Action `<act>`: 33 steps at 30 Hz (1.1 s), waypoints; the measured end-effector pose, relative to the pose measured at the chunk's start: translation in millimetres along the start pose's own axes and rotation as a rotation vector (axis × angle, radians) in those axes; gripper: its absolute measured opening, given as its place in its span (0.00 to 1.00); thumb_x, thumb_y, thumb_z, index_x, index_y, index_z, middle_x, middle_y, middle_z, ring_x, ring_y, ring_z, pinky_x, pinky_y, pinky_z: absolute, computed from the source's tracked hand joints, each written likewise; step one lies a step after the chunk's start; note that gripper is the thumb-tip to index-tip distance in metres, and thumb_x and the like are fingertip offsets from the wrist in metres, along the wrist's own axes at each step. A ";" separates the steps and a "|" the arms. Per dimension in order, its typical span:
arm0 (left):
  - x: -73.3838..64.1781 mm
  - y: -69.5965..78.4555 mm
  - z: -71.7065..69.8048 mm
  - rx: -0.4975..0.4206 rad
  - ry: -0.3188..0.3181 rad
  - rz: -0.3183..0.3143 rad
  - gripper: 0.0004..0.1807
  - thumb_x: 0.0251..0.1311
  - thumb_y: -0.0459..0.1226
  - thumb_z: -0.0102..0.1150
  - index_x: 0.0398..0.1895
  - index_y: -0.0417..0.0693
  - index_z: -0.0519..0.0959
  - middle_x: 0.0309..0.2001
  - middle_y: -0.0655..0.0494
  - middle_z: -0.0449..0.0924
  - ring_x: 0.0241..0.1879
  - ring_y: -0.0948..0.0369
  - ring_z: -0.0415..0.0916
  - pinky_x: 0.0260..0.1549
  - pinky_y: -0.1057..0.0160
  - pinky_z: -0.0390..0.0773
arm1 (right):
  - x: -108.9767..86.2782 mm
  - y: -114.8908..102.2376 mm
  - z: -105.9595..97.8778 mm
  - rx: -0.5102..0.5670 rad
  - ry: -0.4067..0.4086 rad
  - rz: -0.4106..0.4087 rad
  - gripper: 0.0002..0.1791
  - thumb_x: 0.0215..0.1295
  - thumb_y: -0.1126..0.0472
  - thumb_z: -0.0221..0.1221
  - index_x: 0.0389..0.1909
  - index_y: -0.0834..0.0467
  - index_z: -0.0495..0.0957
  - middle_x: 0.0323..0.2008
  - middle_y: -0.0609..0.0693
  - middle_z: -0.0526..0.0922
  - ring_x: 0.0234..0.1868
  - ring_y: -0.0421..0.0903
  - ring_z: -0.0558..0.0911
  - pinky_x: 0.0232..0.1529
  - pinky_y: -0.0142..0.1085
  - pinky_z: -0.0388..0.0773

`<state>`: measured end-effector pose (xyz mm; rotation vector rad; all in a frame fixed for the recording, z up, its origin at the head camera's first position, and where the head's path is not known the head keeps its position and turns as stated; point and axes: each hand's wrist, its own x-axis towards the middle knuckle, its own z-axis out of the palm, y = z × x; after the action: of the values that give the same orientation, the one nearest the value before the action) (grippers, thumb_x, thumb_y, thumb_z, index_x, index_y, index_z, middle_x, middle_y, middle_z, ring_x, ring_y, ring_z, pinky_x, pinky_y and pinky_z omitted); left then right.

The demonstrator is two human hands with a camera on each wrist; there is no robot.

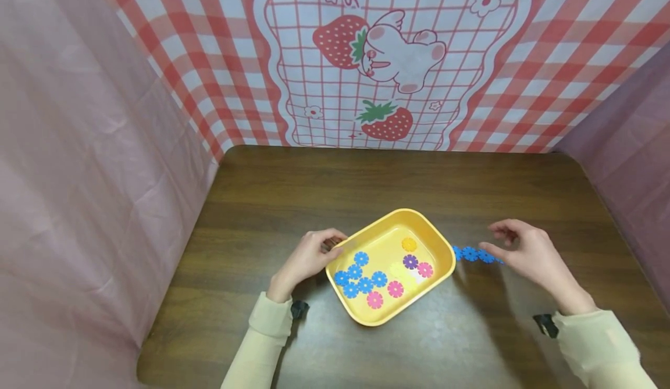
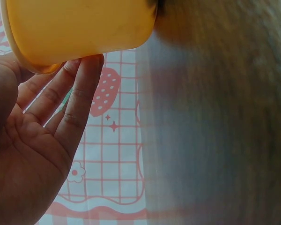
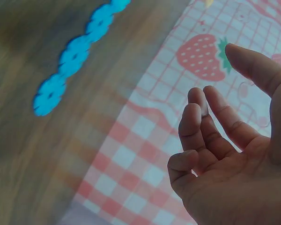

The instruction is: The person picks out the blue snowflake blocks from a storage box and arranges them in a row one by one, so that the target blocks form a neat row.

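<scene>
My left hand (image 1: 307, 256) grips the left end of a yellow plastic tray (image 1: 445, 259). In the left wrist view, its fingers (image 2: 79, 101) reach under the tray's edge. Inside the tray lie several flat notched discs: blue discs (image 1: 365, 285) grouped at the left, pink discs (image 1: 395, 288), a purple disc (image 1: 410, 261) and an orange disc (image 1: 409, 244). My right hand (image 1: 531, 258) hovers right of the tray with loosely bent fingers, holding nothing. Below it, a chain of joined blue discs (image 3: 75, 56) lies on the table, partly hidden by the tray and hand in the head view.
The brown wooden table (image 1: 293, 179) carries the tray and the chain. Behind its far edge hangs a red-and-white checked cloth (image 1: 230, 75) with strawberry prints. Pink curtains (image 1: 104, 174) close off both sides.
</scene>
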<state>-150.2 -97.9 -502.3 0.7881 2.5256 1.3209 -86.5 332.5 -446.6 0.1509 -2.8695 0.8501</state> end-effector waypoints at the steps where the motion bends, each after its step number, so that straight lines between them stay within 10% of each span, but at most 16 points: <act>1: 0.1 0.1 -0.1 -0.001 -0.001 -0.002 0.12 0.63 0.30 0.65 0.49 0.42 0.83 0.41 0.52 0.85 0.38 0.59 0.81 0.37 0.66 0.81 | 0.5 -3.8 0.9 0.007 -0.002 -0.011 0.22 0.52 0.55 0.76 0.44 0.62 0.82 0.35 0.56 0.84 0.33 0.48 0.74 0.29 0.26 0.70; 33: 0.5 -0.4 0.1 -0.006 0.018 0.031 0.11 0.62 0.29 0.65 0.48 0.41 0.83 0.39 0.51 0.85 0.37 0.60 0.82 0.36 0.67 0.81 | 20.0 -89.0 92.7 0.155 -0.249 -0.230 0.21 0.49 0.60 0.77 0.43 0.63 0.84 0.31 0.50 0.81 0.31 0.49 0.75 0.29 0.35 0.74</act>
<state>-150.7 -97.7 -502.6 0.8204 2.5323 1.3505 -104.2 206.3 -472.7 0.6338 -2.9250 1.0715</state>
